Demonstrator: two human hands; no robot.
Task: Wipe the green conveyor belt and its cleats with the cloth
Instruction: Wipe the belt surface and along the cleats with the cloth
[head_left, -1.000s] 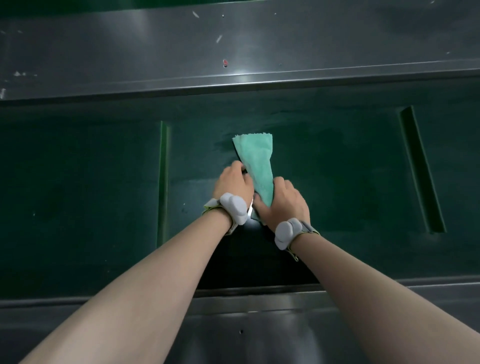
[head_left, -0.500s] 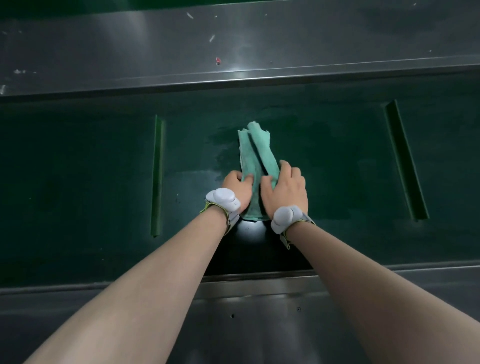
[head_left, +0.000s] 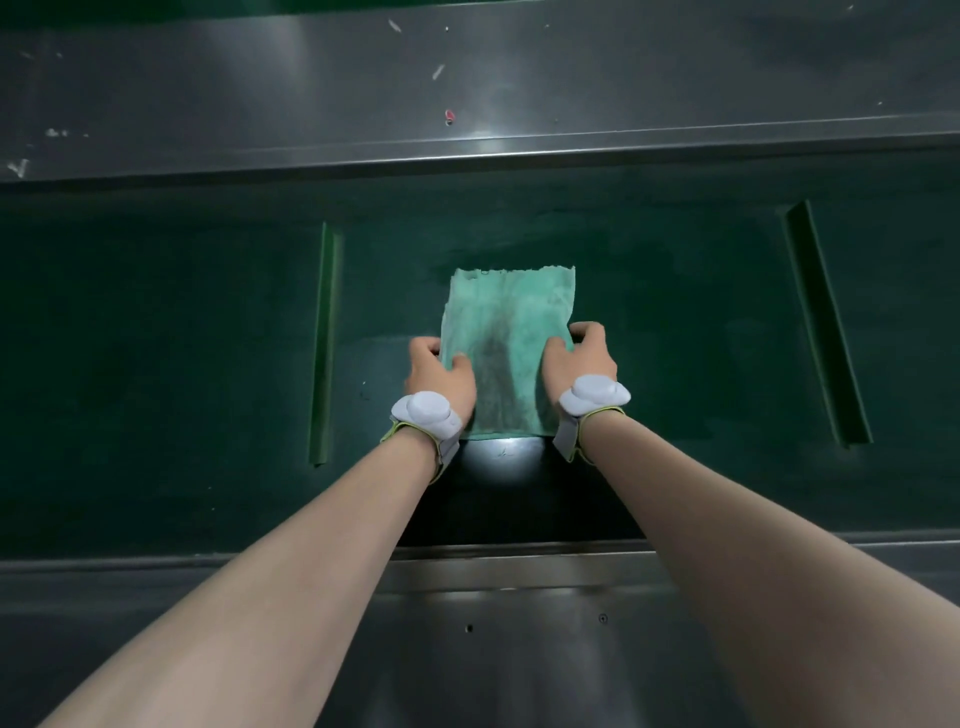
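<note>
A light green cloth (head_left: 506, 338) lies spread flat on the dark green conveyor belt (head_left: 182, 364), with a dark smudge down its middle. My left hand (head_left: 439, 371) pinches the cloth's left edge, thumb on top. My right hand (head_left: 582, 356) pinches its right edge the same way. One upright green cleat (head_left: 324, 343) crosses the belt to the left of the cloth, and another cleat (head_left: 826, 327) crosses it to the right. Both wrists wear grey bands.
A steel side rail (head_left: 467, 104) with a few specks runs along the belt's far edge. Another steel rail (head_left: 493, 577) borders the near edge under my forearms. A bright glare spot sits on the belt just below the cloth.
The cloth was folded into a narrow strip between my hands; both hands have moved apart sideways and it now lies opened out flat.
</note>
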